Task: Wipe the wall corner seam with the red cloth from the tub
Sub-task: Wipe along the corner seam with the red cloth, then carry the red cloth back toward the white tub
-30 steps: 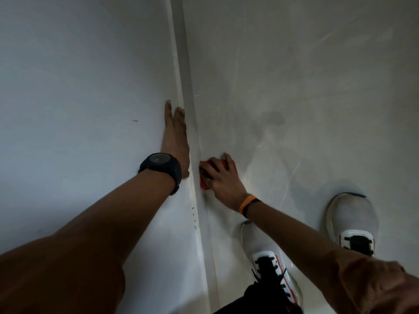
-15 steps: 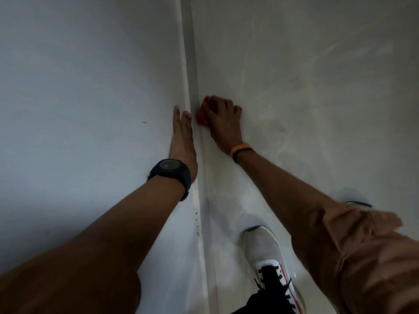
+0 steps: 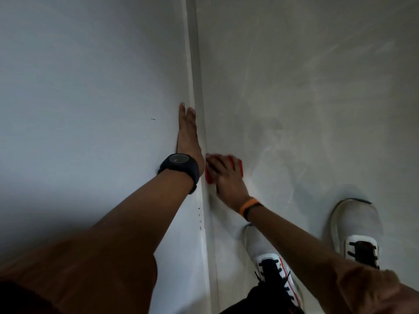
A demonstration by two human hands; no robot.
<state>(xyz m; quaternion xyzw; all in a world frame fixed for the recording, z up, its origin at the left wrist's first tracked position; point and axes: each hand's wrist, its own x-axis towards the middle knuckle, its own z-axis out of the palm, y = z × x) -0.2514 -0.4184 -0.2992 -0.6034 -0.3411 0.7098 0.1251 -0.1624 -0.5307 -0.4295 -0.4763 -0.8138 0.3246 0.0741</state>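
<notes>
The wall corner seam (image 3: 192, 64) runs as a pale strip from the top of the view down to the floor, between a white wall on the left and a grey surface on the right. My left hand (image 3: 188, 134) lies flat on the white wall just left of the seam, fingers together, a black watch on its wrist. My right hand (image 3: 226, 175), with an orange band on its wrist, presses the red cloth (image 3: 209, 177) against the seam right beside my left wrist. Most of the cloth is hidden under my fingers; red edges show at both sides.
My two white shoes (image 3: 272, 268) (image 3: 356, 232) stand on the grey floor (image 3: 317, 109) at the lower right, close to the seam. A few small dark marks (image 3: 200, 220) dot the wall below my left wrist.
My right hand slid the red cloth up the seam past my left fingertips, then back down to beside my left wrist. My left hand has stayed flat on the wall.
</notes>
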